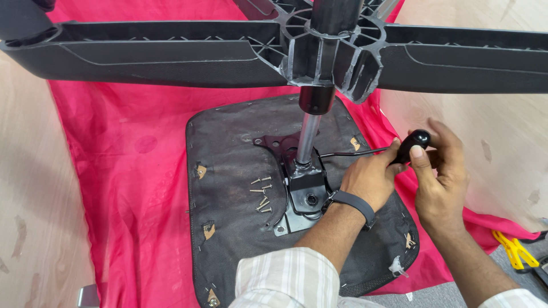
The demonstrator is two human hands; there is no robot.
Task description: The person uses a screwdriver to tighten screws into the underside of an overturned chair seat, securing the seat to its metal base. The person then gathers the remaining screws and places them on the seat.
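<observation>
Both hands closed on the black lever knob (415, 144), 3 o'clock of the seat mechanism (302, 188): left hand (371, 179) below, right hand (439, 171) pinching. Loose screws (262, 194) at 9 o'clock.

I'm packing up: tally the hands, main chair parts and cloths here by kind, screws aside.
Hands: 2 (left, right)
Chair seat: 1
Chair base: 1
Knobbed lever: 1
Red cloth: 1
Total: 6

An upturned chair seat (240, 228) lies on a cloth (131, 171). The tilt mechanism (302, 188) sits at its middle, loose screws (262, 194) just left of it, the lever knob (415, 142) to its right, and the star base (228, 54) above.
</observation>
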